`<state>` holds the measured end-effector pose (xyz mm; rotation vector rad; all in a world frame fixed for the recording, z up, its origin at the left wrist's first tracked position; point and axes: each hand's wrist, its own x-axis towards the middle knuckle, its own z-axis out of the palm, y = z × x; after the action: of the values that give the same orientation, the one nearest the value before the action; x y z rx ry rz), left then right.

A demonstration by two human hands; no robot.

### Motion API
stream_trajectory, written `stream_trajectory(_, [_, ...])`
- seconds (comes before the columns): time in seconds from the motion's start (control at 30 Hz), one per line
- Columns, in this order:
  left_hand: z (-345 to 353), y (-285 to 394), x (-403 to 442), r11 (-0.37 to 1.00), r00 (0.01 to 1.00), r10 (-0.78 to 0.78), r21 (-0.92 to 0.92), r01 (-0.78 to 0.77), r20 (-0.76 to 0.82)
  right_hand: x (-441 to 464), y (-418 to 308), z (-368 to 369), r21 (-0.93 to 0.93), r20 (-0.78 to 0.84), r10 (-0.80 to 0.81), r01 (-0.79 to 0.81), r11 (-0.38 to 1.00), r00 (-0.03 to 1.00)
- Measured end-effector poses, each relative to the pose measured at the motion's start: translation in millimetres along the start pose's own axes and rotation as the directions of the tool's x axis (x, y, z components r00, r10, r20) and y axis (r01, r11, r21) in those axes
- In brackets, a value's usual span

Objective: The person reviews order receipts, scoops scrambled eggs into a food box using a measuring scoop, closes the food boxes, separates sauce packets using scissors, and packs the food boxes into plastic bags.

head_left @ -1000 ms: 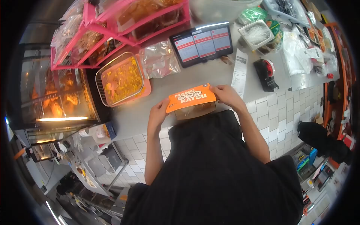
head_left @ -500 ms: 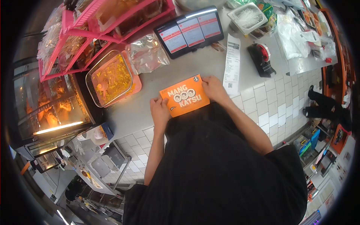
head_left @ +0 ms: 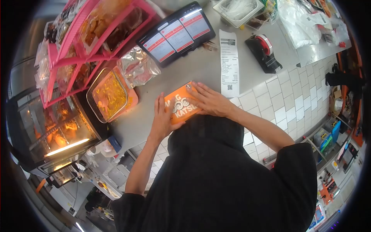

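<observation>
An orange cardboard food box [head_left: 183, 111] with white "Katsu" lettering and round face drawings lies at the counter's front edge, close to my body. My left hand [head_left: 163, 118] grips its left end, fingers along the side and thumb at the near edge. Across the right part of the lid lies my right hand [head_left: 212, 101], fingers stretched out and spread, covering some of the print. Right of the box, a long printed receipt [head_left: 230, 69] rests on the counter, and a black tape dispenser [head_left: 264, 53] with a red-edged roll stands past it.
A tablet [head_left: 176, 34] showing order lists stands behind the box. To the left are a foil-like bag [head_left: 138, 67], a wire-rimmed tray [head_left: 126, 101] with yellow bits, pink racks [head_left: 73, 52] and a lit food warmer [head_left: 63, 131]. A metal container [head_left: 232, 17] and plastic bags [head_left: 297, 25] sit back right.
My right hand has moved from the box's right edge onto its lid, fingers spreading. My left hand has shifted further along the left end. The box appears more tilted, and the camera view has shifted.
</observation>
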<state>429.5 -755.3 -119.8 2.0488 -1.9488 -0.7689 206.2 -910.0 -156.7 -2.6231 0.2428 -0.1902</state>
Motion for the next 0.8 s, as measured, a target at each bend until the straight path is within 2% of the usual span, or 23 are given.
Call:
stream_trajectory(0.13, [-6.5,-3.3,1.7,0.995,0.983,0.020,0.088,-0.037,0.185,-1.5,8.1,1.2,-0.071,-0.014,-0.051,0.050,0.996,0.999])
stream_trajectory(0.2, [-11.7,-11.5,0.6,0.996,0.972,0.030,0.079,-0.050,0.232,-0.8,12.5,4.9,-0.098,-0.116,-0.115,0.104,0.990,0.987])
stream_trajectory(0.23, [-13.3,-13.8,-1.1,0.996,0.959,0.041,0.067,-0.063,0.279,-1.6,15.6,4.7,-0.095,-0.116,-0.118,0.107,0.990,0.986])
stream_trajectory(0.27, [-9.4,-16.2,-4.7,0.996,0.959,0.037,0.067,-0.058,0.279,-1.6,19.7,4.1,-0.094,-0.068,-0.142,0.136,0.986,0.987])
stream_trajectory(0.33, [7.7,-27.2,-14.1,0.987,0.978,0.114,0.090,-0.131,0.174,-2.3,27.0,1.0,-0.091,-0.023,-0.167,0.164,0.982,0.986])
stream_trajectory(0.4, [19.8,-37.9,-17.5,0.984,0.978,0.148,0.078,-0.160,0.148,-6.6,34.4,-3.3,0.326,-0.029,-0.163,0.164,0.931,0.986])
stream_trajectory(0.43, [21.1,-42.3,-16.8,0.978,0.974,0.189,0.067,-0.198,0.126,-7.5,36.0,-4.3,0.327,-0.034,-0.162,0.164,0.931,0.986])
stream_trajectory(0.53, [6.0,-32.9,-13.7,0.982,0.968,0.177,0.033,-0.186,0.179,-15.1,28.5,-2.9,0.313,0.029,-0.140,0.124,0.942,0.990])
stream_trajectory(0.57, [5.6,-28.9,-13.1,0.983,0.969,0.173,0.034,-0.182,0.176,-15.1,25.1,-0.7,0.257,-0.019,-0.129,0.129,0.958,0.991])
stream_trajectory(0.63, [6.2,-21.5,-11.0,0.970,0.982,0.133,0.186,-0.156,0.132,-16.7,19.9,0.2,0.201,-0.071,-0.118,0.130,0.971,0.990])
stream_trajectory(0.67, [7.9,-18.9,-9.5,0.971,0.982,0.129,0.183,-0.152,0.135,-21.2,16.9,-0.7,0.229,-0.115,-0.064,0.089,0.969,0.991])
stream_trajectory(0.73, [13.9,-12.5,-3.8,0.990,0.991,0.133,0.052,-0.134,0.012,-29.5,20.0,-11.4,0.262,-0.144,-0.018,0.056,0.964,0.989])
stream_trajectory(0.77, [16.7,-8.7,-1.7,0.992,0.993,0.119,0.049,-0.119,0.004,-35.0,26.3,-21.2,0.375,-0.301,0.222,-0.099,0.922,0.928])
stream_trajectory(0.8, [16.0,-4.7,1.5,0.994,0.995,0.104,0.026,-0.104,-0.001,-33.8,30.5,-33.5,0.506,-0.414,0.457,-0.219,0.834,0.787])
